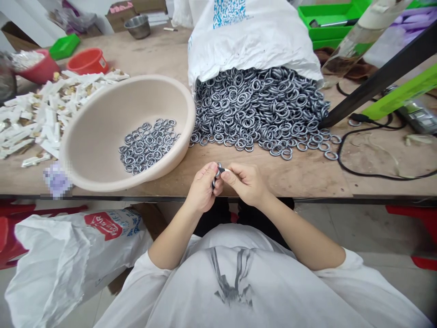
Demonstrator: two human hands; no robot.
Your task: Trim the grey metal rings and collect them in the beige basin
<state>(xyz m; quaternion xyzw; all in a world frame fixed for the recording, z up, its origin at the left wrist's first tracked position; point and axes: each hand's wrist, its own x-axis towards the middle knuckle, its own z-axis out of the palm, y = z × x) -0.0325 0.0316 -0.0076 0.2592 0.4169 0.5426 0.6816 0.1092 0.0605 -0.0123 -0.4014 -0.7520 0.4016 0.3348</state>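
Note:
Close to the table's front edge, my left hand (204, 187) pinches one or more grey rings (219, 170) between thumb and fingers. My right hand (248, 183) meets it from the right, closed on a small tool with a dark tip (221, 170) that touches or nearly touches the ring; most of it is hidden by the fingers. Behind the hands lies a large heap of grey rings (246, 109), spilling from a white woven sack (249, 50). To the left, a beige basin (92, 123) holds a smaller pile of grey rings (146, 148).
White strips (48, 109) are heaped at the left, near a red bowl (87, 61). A metal bowl (137, 27) stands farther back. On the right are a slanted black bar (378, 75), a dark cable (375, 174) and a green bin (327, 27). A white bag (68, 255) sits below the table's left side.

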